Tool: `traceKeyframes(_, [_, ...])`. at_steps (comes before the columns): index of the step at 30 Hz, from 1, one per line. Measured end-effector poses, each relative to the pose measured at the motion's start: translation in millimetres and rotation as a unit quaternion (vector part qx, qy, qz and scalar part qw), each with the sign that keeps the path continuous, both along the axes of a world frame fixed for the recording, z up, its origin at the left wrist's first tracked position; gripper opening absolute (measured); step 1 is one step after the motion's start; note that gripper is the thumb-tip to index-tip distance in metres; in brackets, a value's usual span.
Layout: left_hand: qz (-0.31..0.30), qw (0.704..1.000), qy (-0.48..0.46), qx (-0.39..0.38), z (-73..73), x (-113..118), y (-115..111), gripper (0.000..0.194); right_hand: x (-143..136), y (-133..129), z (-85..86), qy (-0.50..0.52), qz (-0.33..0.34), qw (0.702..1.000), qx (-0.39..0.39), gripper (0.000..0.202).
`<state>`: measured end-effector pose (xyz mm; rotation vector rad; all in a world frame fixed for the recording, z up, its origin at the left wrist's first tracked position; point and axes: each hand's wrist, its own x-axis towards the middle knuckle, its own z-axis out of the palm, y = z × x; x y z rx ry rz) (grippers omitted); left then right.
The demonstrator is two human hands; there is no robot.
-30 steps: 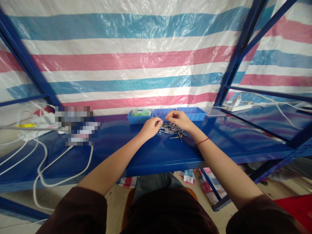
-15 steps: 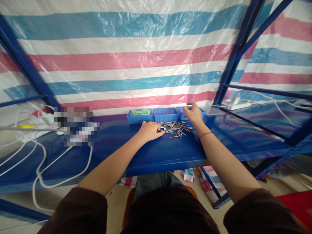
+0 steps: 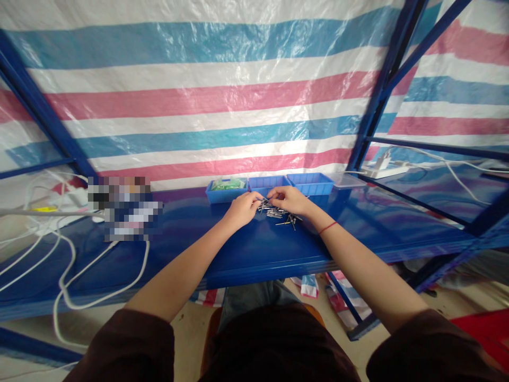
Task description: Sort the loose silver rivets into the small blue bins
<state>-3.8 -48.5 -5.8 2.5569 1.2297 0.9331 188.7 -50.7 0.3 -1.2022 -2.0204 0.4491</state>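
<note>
A heap of thin silver metal pins that look like pop rivets (image 3: 274,211) lies on the blue table, with a few strewn toward the front. Over the heap's left end, my left hand (image 3: 243,208) is closed, thumb and fingers pinched at a slim rivet. My right hand (image 3: 292,200) comes over the heap from the right, its fingertips curled together close to the left ones, apparently on a rivet as well. The fingers partly hide the small parts. Just behind the hands stand a middle blue bin (image 3: 262,183) and a right blue bin (image 3: 310,184).
A left blue bin (image 3: 226,193) contains a green packet in clear plastic (image 3: 229,184). Beside the right bin lies a clear plastic lid or tray (image 3: 350,181). White cables (image 3: 73,289) and a pixelated object (image 3: 127,209) occupy the left. A power strip (image 3: 384,168) sits at right.
My right hand has come from above the right bin down and left to the heap, closing its fingers. The left hand has risen slightly from the heap into a pinch.
</note>
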Motion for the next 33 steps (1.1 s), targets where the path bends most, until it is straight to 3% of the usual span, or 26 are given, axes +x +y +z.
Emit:
traceKeyframes(5, [-0.04,0.978,-0.191,-0.072,-4.7,4,9,0.019,-11,-2,-2.6,0.082,0.074,0.993,-0.028,0.026])
traceKeyframes(12, [-0.089,0.944,-0.275,-0.159,-6.3,8,11,0.017,-14,-8,4.3,0.18,0.072,0.981,-0.03,0.03])
traceKeyframes(17, [-0.085,0.947,-0.262,-0.162,-7.0,9,10,0.02,-15,-10,6.9,0.201,0.08,0.976,-0.023,0.028])
traceKeyframes(24, [-0.065,0.985,-0.131,-0.095,-4.9,6,3,0.026,-16,-13,9.4,0.205,0.081,0.975,-0.009,0.027])
traceKeyframes(33, [-0.042,0.981,-0.165,-0.097,-6.4,5,5,0.024,-14,-4,0.4,0.134,0.065,0.987,0.061,0.019])
